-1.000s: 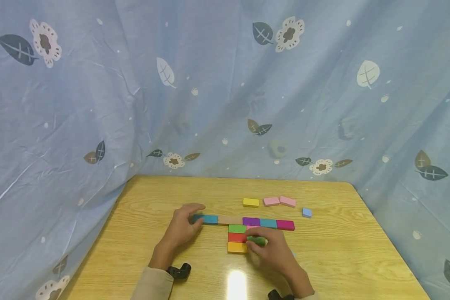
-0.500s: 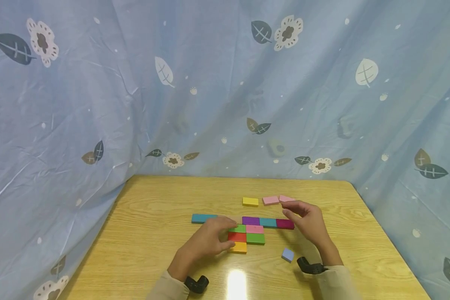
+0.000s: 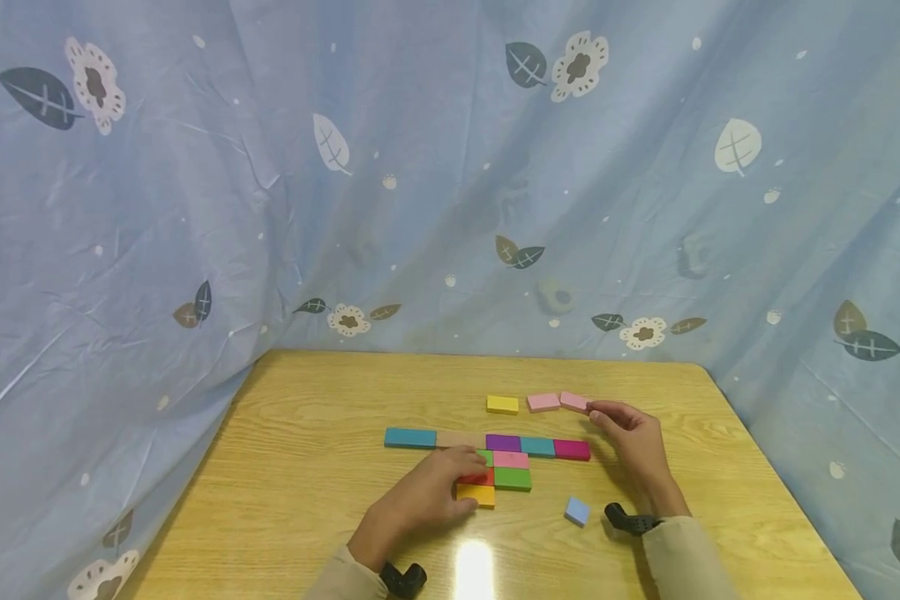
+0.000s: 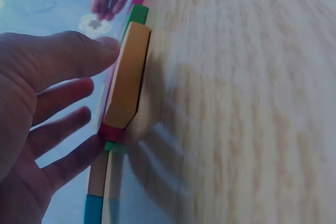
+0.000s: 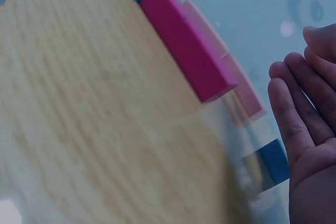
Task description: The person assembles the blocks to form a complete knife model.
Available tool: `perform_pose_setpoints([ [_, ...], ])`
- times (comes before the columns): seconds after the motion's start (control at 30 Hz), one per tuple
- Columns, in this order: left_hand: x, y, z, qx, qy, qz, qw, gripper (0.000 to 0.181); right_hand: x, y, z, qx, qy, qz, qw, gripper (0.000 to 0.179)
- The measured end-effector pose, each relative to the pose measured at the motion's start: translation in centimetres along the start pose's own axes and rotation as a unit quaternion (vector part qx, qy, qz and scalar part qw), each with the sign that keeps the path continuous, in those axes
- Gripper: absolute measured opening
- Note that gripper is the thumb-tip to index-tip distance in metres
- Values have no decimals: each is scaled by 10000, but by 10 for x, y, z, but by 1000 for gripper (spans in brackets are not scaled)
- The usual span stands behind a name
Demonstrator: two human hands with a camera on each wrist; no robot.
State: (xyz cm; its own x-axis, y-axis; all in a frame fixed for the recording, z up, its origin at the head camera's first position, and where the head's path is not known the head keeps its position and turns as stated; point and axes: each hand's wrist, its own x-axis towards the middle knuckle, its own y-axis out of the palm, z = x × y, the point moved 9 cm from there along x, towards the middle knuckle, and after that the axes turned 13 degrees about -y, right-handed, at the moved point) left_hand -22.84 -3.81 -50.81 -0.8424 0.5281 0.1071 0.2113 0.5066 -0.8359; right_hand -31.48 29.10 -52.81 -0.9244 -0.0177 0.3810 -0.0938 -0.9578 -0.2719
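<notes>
My left hand (image 3: 431, 492) lies loosely curved at the left side of a cluster of flat coloured blocks. Its thumb is at the orange block (image 4: 131, 72), and its fingertips reach over the red block (image 3: 480, 477). A green block (image 3: 512, 478) and a pink block (image 3: 511, 460) make up the cluster's right side. My right hand (image 3: 633, 442) hovers at the back right, fingers extended and holding nothing. Its fingertips are right by the end of a loose pink block (image 3: 574, 402). A blue block (image 5: 274, 161) shows beside the fingers in the right wrist view; the hand hides it from the head view.
Behind the cluster runs a row of blocks: blue (image 3: 410, 437), tan (image 3: 461, 439), purple (image 3: 503, 442), teal (image 3: 537, 447) and magenta (image 3: 572, 450). Farther back lie a yellow block (image 3: 502, 405) and another pink block (image 3: 543, 402). A small light-blue block (image 3: 577, 512) lies front right.
My right hand released the green block beside the red one and moved back and right to the loose blocks. My left hand came from the row's blue end to the cluster.
</notes>
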Motion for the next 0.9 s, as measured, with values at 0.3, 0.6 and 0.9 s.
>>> perform_pose_setpoints([
  [0.3, -1, 5, 4, 212, -258, 152, 9993, 38, 0, -6, -19, 2, 90, -344, 9994, 38],
  [0.6, 0, 5, 5, 141, -313, 193, 9992, 35, 10, -8, -18, -353, -67, -401, 9985, 39],
  [0.9, 2, 7, 8, 148, -440, 201, 9987, 31, 26, -2, -16, -706, -429, -220, 9963, 39],
])
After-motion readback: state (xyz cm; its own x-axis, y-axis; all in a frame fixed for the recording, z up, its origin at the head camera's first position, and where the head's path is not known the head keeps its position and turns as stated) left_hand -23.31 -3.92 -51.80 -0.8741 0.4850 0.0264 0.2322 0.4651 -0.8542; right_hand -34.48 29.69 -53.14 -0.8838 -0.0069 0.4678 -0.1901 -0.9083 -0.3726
